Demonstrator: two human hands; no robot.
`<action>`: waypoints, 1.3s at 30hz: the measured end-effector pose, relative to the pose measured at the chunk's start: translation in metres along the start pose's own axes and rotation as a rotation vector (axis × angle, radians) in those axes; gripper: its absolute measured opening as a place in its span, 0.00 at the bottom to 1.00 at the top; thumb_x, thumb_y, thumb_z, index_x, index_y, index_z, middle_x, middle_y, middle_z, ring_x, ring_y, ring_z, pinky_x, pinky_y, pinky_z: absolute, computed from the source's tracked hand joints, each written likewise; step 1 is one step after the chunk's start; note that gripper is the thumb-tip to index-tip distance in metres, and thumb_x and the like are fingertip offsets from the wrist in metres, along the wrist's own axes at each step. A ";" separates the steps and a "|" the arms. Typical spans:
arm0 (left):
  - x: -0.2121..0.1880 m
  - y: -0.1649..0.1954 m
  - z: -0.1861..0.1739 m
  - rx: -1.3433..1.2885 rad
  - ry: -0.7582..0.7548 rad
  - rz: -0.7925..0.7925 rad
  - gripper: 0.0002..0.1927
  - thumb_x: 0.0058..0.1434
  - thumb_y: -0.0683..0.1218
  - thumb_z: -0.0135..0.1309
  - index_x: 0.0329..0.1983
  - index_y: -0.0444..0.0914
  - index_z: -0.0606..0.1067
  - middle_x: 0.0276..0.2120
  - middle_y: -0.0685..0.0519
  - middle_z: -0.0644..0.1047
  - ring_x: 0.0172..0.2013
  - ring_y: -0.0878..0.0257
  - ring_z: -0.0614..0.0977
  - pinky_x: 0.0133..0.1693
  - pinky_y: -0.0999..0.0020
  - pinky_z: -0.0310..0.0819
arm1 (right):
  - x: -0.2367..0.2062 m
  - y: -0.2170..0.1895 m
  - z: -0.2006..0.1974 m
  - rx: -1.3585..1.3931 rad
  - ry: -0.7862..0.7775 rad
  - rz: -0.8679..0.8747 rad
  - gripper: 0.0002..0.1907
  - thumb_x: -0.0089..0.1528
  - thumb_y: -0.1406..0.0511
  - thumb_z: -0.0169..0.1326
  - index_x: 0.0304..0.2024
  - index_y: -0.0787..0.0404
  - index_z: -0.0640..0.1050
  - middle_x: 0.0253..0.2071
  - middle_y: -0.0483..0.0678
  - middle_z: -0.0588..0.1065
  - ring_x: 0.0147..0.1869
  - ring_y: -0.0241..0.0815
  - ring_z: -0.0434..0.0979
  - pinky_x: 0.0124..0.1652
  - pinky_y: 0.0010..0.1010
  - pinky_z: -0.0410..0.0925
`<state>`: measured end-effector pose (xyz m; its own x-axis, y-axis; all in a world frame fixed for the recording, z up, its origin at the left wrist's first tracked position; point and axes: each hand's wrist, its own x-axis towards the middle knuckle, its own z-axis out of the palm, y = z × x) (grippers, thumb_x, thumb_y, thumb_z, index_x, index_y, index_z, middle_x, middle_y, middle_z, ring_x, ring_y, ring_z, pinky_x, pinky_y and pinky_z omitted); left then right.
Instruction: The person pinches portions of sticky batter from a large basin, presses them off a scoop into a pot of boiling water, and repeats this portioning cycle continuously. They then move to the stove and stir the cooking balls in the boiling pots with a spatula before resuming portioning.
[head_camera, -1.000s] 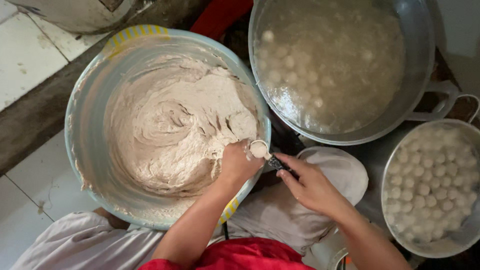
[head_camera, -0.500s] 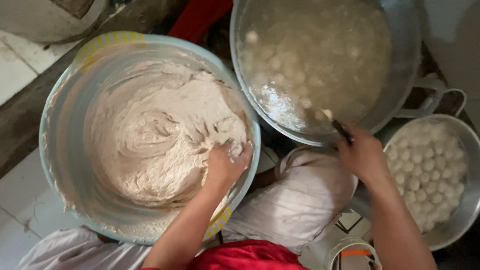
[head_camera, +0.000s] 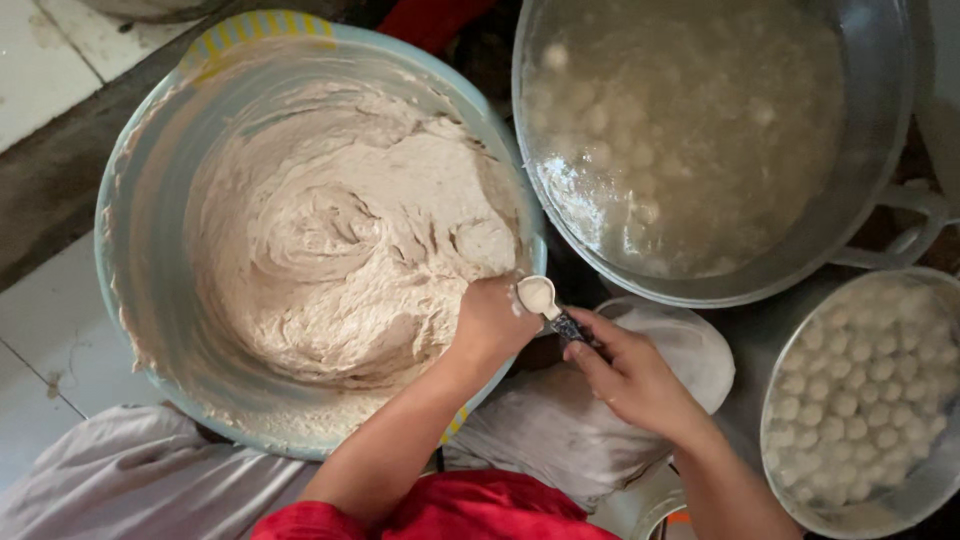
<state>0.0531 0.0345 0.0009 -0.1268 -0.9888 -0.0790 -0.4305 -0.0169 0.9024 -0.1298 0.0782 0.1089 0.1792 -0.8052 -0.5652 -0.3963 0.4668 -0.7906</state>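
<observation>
At centre frame, the right hand (head_camera: 635, 375) grips a spoon (head_camera: 545, 303) of paste; the left hand (head_camera: 490, 320) is fisted on paste at the basin (head_camera: 130, 260) rim. Upper right, a pot (head_camera: 880, 120) of floating balls; lower right, a bowl (head_camera: 775, 440) of balls.

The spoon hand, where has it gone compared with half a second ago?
The right hand came back from over the big pot of water to the basin's rim, its spoon now against the left hand. The left hand stayed at the paste.

Both forearms bare to the elbow — no rings or watch visible. Red garment (head_camera: 450, 510) at the frame's lower edge — sleeves unseen.
</observation>
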 end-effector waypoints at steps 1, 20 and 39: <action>0.002 0.002 -0.002 0.078 -0.007 0.007 0.08 0.46 0.44 0.60 0.29 0.37 0.77 0.26 0.41 0.79 0.31 0.40 0.82 0.33 0.50 0.77 | 0.002 0.001 -0.003 0.094 -0.049 0.145 0.25 0.66 0.66 0.51 0.67 0.56 0.72 0.35 0.45 0.77 0.24 0.29 0.68 0.24 0.24 0.65; 0.002 -0.003 -0.011 -0.025 0.152 0.073 0.13 0.58 0.49 0.62 0.36 0.34 0.79 0.32 0.39 0.81 0.35 0.38 0.82 0.40 0.49 0.78 | -0.005 0.042 -0.078 -0.329 0.489 -0.031 0.21 0.70 0.65 0.52 0.65 0.62 0.74 0.46 0.54 0.78 0.44 0.39 0.78 0.41 0.32 0.69; 0.072 -0.007 -0.038 0.472 -0.058 -0.071 0.26 0.53 0.53 0.60 0.47 0.28 0.76 0.37 0.34 0.80 0.41 0.38 0.82 0.45 0.45 0.75 | 0.030 0.033 -0.056 0.044 0.166 0.191 0.26 0.65 0.64 0.53 0.67 0.56 0.73 0.31 0.46 0.75 0.24 0.33 0.67 0.24 0.29 0.62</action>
<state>0.0807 -0.0418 0.0051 -0.1269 -0.9774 -0.1690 -0.7966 -0.0011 0.6045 -0.1883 0.0487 0.0796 -0.0463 -0.7484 -0.6616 -0.3682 0.6285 -0.6852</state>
